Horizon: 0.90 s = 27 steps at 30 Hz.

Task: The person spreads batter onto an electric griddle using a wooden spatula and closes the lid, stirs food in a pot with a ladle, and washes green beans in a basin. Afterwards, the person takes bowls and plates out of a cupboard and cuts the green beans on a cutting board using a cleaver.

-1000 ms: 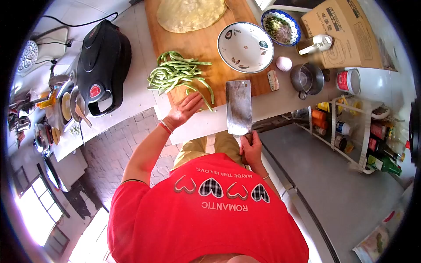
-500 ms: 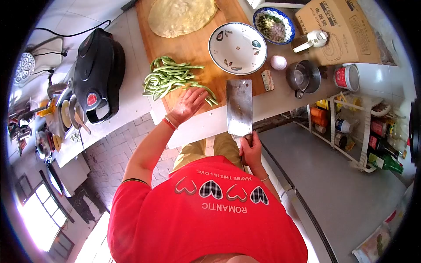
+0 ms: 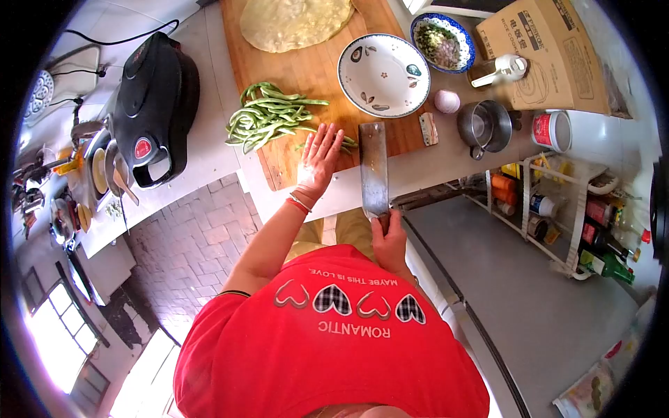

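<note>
My left hand lies flat over some green beans near the front edge of the wooden board, fingers extended; bean ends show at its right. A pile of green beans is just beyond it to the left. My right hand grips the handle of a cleaver, whose broad blade points away from me, over the board's edge and close to the bean ends. Beyond the blade sits a white patterned bowl. A round flat dough lies at the board's far end.
Left of the board is a black electric appliance. At the right are a blue-rimmed bowl of chopped food, an onion, a metal pot, a white tub and a cardboard box. A bottle rack stands lower right.
My left hand has moved right along the beans toward the cleaver, fingers now pointing farther away from me. The cleaver's blade has tilted and looks narrower.
</note>
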Motion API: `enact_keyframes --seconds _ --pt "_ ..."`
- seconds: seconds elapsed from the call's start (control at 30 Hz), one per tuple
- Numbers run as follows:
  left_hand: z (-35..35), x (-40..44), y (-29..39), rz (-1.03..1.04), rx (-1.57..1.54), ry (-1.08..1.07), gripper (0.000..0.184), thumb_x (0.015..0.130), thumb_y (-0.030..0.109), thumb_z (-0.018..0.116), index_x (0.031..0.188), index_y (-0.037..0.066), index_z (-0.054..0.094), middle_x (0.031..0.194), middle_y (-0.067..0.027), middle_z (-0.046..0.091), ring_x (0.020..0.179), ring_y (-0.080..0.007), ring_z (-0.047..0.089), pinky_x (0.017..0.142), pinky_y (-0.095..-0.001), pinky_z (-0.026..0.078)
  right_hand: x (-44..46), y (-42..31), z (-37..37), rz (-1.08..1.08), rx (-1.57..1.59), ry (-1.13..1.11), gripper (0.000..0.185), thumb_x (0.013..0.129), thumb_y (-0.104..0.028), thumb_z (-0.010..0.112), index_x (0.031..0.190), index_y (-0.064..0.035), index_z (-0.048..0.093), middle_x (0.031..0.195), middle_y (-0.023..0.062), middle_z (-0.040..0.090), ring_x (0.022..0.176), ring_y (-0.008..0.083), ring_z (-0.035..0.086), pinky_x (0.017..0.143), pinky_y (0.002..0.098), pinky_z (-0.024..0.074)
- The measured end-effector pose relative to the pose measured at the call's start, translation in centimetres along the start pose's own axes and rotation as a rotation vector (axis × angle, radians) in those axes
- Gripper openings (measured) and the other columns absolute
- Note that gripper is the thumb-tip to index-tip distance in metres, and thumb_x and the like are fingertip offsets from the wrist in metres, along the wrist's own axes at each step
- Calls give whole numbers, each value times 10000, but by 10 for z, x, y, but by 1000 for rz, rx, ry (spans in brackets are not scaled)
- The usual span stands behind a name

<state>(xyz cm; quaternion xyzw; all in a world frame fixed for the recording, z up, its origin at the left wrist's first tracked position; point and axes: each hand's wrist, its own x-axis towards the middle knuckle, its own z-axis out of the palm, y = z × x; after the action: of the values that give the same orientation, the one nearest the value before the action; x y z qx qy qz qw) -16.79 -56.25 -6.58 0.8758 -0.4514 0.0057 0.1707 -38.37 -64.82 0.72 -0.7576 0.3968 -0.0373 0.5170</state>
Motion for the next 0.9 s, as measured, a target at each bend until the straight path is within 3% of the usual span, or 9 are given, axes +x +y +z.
enact_keyframes --seconds 0.07,0.27,0.37,0.47,0.57,0.6,0.7,0.9 --pt "-6 1 -1 23 2 -15 521 839 46 475 1354 82 409 1423 -83 382 1337 -250 330 1098 -419 260 1 -23 0 -47 -142 -20 352 877 -226 551 1147 -34 432 843 237 613 779 426 603 613 481 473" --pt "0 -3 -1 -47 11 22 510 842 60 490 1347 83 418 1412 -81 397 1332 -240 339 1093 -412 269 9 -35 21 -210 -335 -68 324 874 -192 547 1131 -29 437 817 226 608 748 433 598 595 481 478" --pt "-3 -4 -2 -69 -67 40 535 827 72 537 1348 73 413 1408 -82 403 1333 -234 340 1090 -411 275 16 -30 19 -264 -193 39 293 892 -170 538 1110 -6 428 714 160 592 580 335 606 495 400 475" --pt "-8 -7 -4 -132 -344 109 538 791 36 582 1314 78 460 1380 -88 435 1318 -255 357 1097 -435 258 6 -21 6 66 313 -61 241 917 -153 527 1085 -11 429 639 71 536 443 182 527 410 292 419" --pt "-10 -17 -20 -45 -328 186 450 781 44 610 1224 88 547 1296 -81 507 1254 -276 421 1052 -431 311 -5 -15 0 247 696 -61 175 936 -132 504 1048 -17 436 616 23 492 423 84 450 379 232 359" --pt "-17 -18 -18 -62 -261 205 384 768 54 634 1148 95 599 1217 -66 552 1148 -277 483 955 -416 375 -7 -18 -1 286 736 -65 142 939 -126 496 1019 -23 440 597 29 487 418 107 460 376 245 362" --pt "-16 -18 -22 -43 -184 204 398 758 62 639 1153 102 600 1199 -55 561 1039 -270 516 856 -393 404 -9 -9 5 298 758 -124 128 940 -126 493 993 -23 438 584 27 479 410 106 455 374 238 359" --pt "-2 -5 -24 -74 -228 167 359 755 56 633 1108 122 632 1133 -47 585 960 -267 522 814 -386 408 -1 -4 18 280 665 -157 145 940 -160 501 900 -43 426 574 30 475 387 105 443 364 243 354"
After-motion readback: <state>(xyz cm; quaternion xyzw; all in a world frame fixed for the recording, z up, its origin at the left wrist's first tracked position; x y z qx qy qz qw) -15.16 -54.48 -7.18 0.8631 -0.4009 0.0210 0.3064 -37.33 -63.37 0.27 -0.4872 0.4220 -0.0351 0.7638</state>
